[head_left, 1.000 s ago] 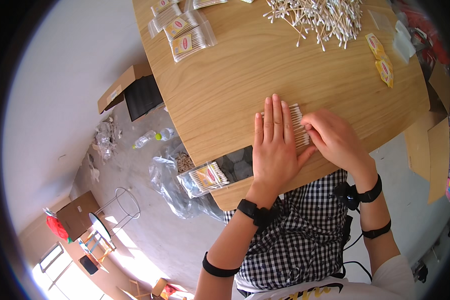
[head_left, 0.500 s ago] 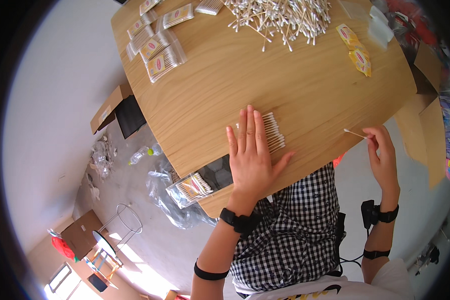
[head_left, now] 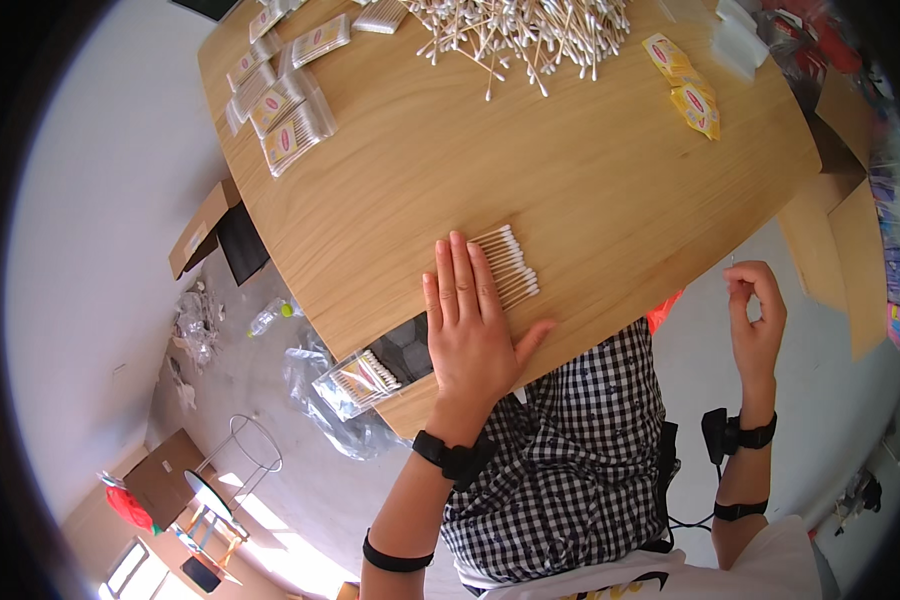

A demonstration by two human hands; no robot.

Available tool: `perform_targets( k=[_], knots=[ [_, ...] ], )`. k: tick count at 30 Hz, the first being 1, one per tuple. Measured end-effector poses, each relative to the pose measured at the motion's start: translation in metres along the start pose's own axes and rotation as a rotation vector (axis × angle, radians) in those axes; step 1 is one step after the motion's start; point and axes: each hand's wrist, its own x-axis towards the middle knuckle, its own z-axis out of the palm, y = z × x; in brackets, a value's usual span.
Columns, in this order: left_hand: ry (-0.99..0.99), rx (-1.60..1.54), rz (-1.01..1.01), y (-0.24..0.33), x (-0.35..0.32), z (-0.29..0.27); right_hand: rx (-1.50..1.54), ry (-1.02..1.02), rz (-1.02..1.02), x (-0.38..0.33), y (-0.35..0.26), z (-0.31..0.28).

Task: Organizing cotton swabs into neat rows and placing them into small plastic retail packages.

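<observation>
My left hand (head_left: pixel 462 325) lies flat with its fingers stretched out, covering one end of a row of cotton swabs (head_left: pixel 510 265) on the table. The white tips of that row show to the right of my fingers. Off the table's right edge, my right hand (head_left: pixel 757 305) is closed in a pinch. A thin sliver of a cotton swab (head_left: pixel 733 257) sticks up from its fingertips; the rest is hidden. Left of my left hand, a clear bag of swabs with a yellow card (head_left: pixel 363 378) lies by a dark sheet (head_left: pixel 408 345) at the table edge.
A big heap of loose swabs (head_left: pixel 530 35) fills the table's far side. Several packed swab bags (head_left: pixel 295 135) lie at far left, yellow cards (head_left: pixel 692 100) and clear bags (head_left: pixel 738 42) at far right. An open carton (head_left: pixel 820 235) stands beyond the right edge.
The whole view has shifted a little. My left hand has slid slightly left, baring more of the swab row. My right hand has turned, and its swab no longer points out to the left.
</observation>
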Motion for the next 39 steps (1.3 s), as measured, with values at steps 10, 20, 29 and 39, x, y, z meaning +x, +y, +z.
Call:
perform_targets(
  k=[10, 20, 29, 39],
  knots=[
    [0.014, -0.083, -0.007, 0.002, 0.0, 0.001, 0.442, -0.211, -0.316, 0.041, -0.061, 0.132],
    [0.052, -0.074, 0.0, 0.002, 0.001, 0.005, 0.282, -0.193, -0.5, 0.045, -0.064, 0.136],
    [0.054, -0.059, -0.003, 0.002, 0.002, 0.005, 0.254, -0.212, -0.533, 0.045, -0.062, 0.134],
    [0.055, -0.05, 0.0, 0.002, 0.001, 0.005, 0.249, -0.189, -0.479, 0.044, -0.063, 0.137]
  ],
)
